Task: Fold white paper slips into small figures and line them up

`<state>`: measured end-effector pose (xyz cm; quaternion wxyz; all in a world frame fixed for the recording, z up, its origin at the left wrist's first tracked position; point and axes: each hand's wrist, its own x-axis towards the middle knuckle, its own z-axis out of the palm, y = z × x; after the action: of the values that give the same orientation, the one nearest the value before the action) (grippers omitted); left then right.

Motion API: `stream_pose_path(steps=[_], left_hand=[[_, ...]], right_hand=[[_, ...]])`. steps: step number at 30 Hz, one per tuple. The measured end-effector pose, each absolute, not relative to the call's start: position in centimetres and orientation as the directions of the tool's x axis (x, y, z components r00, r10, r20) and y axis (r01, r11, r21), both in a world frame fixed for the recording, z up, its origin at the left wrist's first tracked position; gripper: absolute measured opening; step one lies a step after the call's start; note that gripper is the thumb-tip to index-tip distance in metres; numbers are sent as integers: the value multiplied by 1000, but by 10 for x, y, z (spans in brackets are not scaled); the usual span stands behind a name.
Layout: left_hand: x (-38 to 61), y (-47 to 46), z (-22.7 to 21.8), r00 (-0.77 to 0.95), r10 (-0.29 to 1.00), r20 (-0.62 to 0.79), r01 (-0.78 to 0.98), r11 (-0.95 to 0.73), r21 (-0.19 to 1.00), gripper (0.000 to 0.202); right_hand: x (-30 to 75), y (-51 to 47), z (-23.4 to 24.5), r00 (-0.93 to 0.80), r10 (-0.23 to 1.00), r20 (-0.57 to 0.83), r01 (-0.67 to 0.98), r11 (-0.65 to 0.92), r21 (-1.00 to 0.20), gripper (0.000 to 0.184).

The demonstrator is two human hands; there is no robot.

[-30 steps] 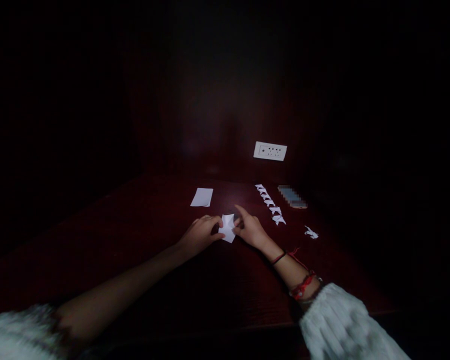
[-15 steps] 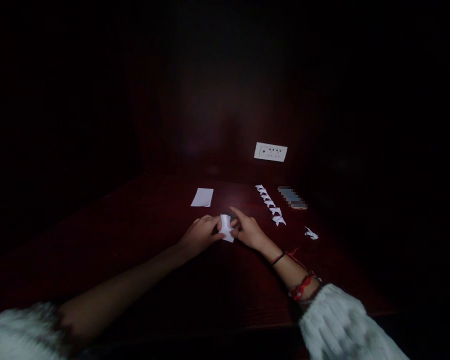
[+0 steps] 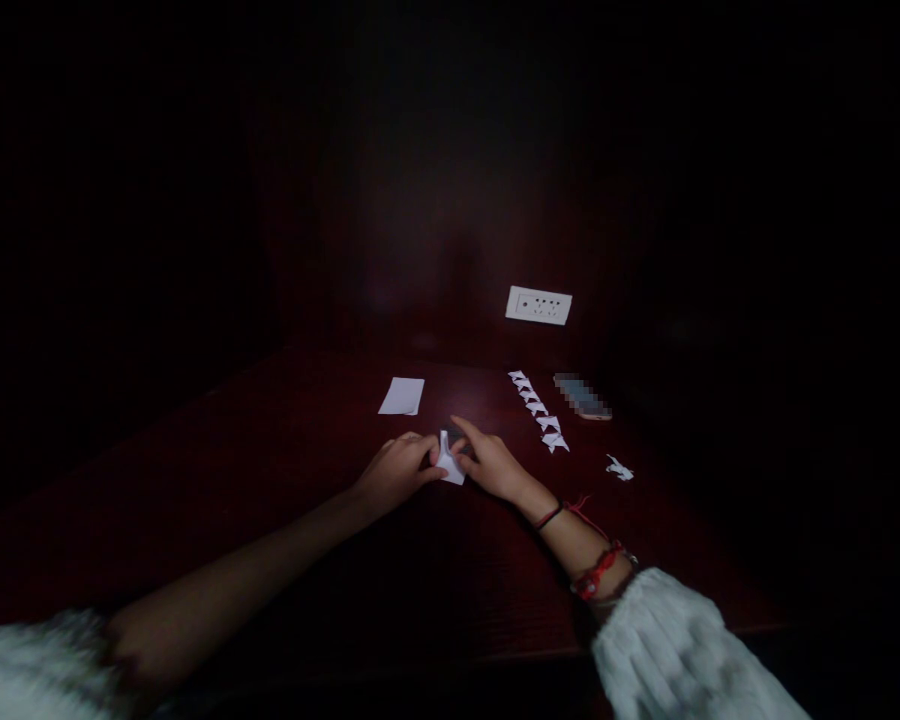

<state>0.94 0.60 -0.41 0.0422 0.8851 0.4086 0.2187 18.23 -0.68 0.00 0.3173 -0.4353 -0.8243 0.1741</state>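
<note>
A small white piece of paper [image 3: 451,468] lies on the dark red table between my two hands, its upper part folded inward. My left hand [image 3: 400,470] pinches its left edge, with the thumb along the near side. On the other side my right hand [image 3: 493,465] grips the right edge, its index finger stretched out past the far side. Beyond my hands lies a flat white sheet of paper [image 3: 402,396]. To the right, several folded white paper pieces [image 3: 534,402] form a slanting row.
Right of the row lies a phone [image 3: 583,396], its screen blurred out. Nearer, a small heap of white paper scraps [image 3: 619,468] rests on the table [image 3: 285,430]. A white power socket [image 3: 538,305] is fixed to the wall behind. The surroundings are very dark.
The upper part of the paper has become narrower as my right fingers moved inward over it, bending its right side towards the middle. My left hand keeps its hold.
</note>
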Motion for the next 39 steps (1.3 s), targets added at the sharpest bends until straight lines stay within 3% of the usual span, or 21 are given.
stream_pose_path(steps=[5,9,13,17,22,26,32,39], left_hand=[[9,5,-4,569,742,354,704,-663,256,18],[9,5,-3,565,745,354,703,-660,265,18],[10,7,-6,544,760,354,708,-643,292,21],[11,8,-9,542,746,386,685,-659,311,41],[10,13,-13,537,745,396,702,-655,280,62],[10,16,-14,551,736,393,700,-665,262,53],[10,12,-10,550,724,416,695,-673,253,40],[10,7,-5,576,739,348,661,-672,334,42]], right_hand=[[182,-8,2,-472,794,383,592,607,-530,57],[181,-7,-1,-398,840,369,611,543,-576,61],[180,-5,-1,-291,881,374,640,469,-609,45],[179,-5,2,-251,889,383,677,444,-587,31],[178,-3,1,-213,913,349,669,396,-628,31],[177,-1,0,-181,929,322,636,361,-682,33],[175,-2,3,-132,931,341,699,331,-634,23],[173,-1,4,-112,961,254,678,261,-688,23]])
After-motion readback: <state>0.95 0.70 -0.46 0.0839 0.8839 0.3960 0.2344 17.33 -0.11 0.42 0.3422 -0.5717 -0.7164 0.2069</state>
